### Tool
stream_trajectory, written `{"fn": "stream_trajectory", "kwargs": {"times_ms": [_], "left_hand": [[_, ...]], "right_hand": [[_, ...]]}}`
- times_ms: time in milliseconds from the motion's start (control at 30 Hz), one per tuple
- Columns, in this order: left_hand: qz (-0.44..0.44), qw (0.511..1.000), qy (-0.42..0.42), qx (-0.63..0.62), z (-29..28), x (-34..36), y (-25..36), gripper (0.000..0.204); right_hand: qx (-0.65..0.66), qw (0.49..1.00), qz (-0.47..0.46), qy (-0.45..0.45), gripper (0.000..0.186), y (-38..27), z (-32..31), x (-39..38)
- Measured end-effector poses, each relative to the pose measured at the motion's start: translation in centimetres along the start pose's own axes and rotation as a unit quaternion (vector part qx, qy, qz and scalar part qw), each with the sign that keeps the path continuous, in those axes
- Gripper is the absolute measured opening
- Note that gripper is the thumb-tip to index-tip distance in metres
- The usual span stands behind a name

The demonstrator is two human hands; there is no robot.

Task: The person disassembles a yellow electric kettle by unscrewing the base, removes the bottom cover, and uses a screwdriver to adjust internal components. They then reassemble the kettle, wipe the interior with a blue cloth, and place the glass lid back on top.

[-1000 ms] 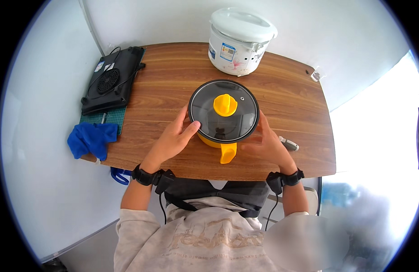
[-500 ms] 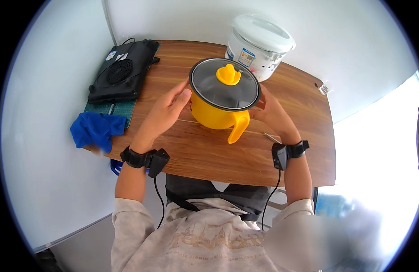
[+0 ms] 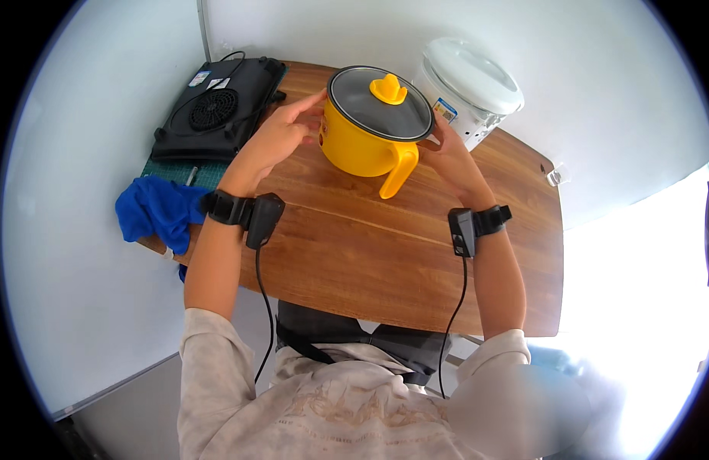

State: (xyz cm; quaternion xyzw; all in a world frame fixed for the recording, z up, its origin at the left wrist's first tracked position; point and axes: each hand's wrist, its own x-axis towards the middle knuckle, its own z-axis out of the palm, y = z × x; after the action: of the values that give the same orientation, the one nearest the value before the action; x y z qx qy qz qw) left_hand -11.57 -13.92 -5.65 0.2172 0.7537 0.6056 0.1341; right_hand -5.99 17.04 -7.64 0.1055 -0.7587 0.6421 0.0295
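Observation:
A yellow electric cooking pot stands toward the back of the wooden table, its long handle pointing at me. It is covered by a dark-rimmed glass lid with a yellow knob. My left hand is at the pot's left side, the index finger reaching up to the rim and the other fingers bent near the wall. On the opposite side my right hand curves against the pot behind the handle, its fingertips partly hidden. Between them, both hands hold the pot.
A white lidded rice cooker stands close behind the pot at right. At back left, a black appliance lies underside up on a green mat. A blue cloth hangs over the table's left edge. Walls border the left and back.
The pot has moved away from me toward the back of the table, with both hands following it. My left fingers are more spread, and the view has shifted slightly.

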Motion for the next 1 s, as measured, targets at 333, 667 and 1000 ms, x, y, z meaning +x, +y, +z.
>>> {"fn": "stream_trajectory", "kwargs": {"times_ms": [333,667,1000], "left_hand": [[-0.064,0.993,-0.003,-0.098,-1.3,5.3,-4.2,0.075],[-0.096,0.988,0.032,-0.118,-1.5,7.0,-5.1,0.078],[-0.116,0.989,0.047,-0.078,-0.9,7.4,-2.7,0.063]], "right_hand": [[-0.064,0.997,-0.025,0.047,0.091,5.2,2.1,5.3],[-0.143,0.984,-0.037,0.100,0.099,6.8,3.4,6.9],[-0.316,0.949,0.006,0.011,0.067,0.9,-1.3,3.0]]}}
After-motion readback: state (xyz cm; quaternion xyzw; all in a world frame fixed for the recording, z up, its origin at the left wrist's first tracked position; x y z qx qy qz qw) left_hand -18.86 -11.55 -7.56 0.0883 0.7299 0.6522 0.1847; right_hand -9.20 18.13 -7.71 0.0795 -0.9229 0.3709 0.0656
